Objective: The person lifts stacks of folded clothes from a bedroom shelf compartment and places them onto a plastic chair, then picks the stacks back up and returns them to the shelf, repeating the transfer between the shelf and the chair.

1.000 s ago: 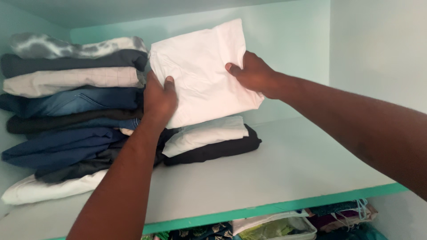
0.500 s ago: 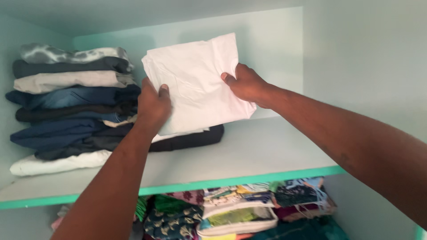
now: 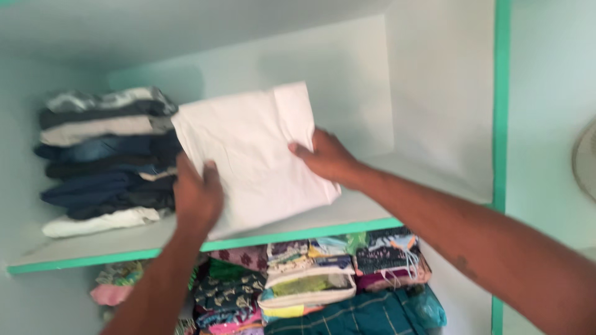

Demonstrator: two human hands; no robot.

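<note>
At frame centre, the left hand [image 3: 197, 197] and right hand [image 3: 328, 157] grasp a folded white cloth [image 3: 254, 152] above the shelf [image 3: 347, 214]; clear rectangular packages [image 3: 307, 290] lie below.

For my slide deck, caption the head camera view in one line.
Both hands, left hand and right hand, hold a folded white cloth over a green-edged shelf beside stacked clothes.

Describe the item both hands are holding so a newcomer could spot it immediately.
Start at the pale shelf with a green front edge. Left hand and right hand hold a folded white cloth above it. Unlike the mostly dark folded stack at left, it is plain white.
</note>
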